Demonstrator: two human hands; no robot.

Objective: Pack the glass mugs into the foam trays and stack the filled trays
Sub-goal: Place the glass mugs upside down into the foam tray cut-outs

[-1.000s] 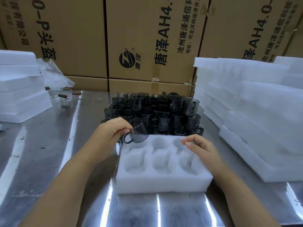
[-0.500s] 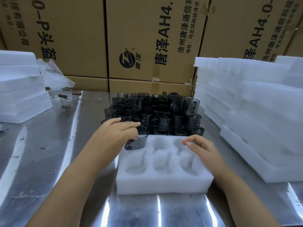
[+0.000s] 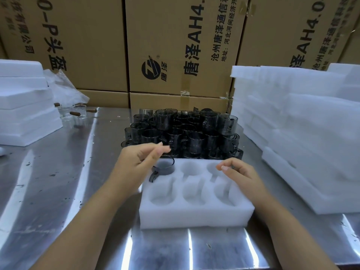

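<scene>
One foam tray [image 3: 194,218], six pockets [image 3: 194,193], one mug [image 3: 165,168] seated, dark mugs [image 3: 187,133] heaped behind, too many to count

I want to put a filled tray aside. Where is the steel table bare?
Bare: the wide patch of shiny steel table between the left stack of white foam trays and the white six-pocket foam tray; also the strip before that tray. Crowded: dark glass mugs behind it, the right white foam stack beside it.
</scene>
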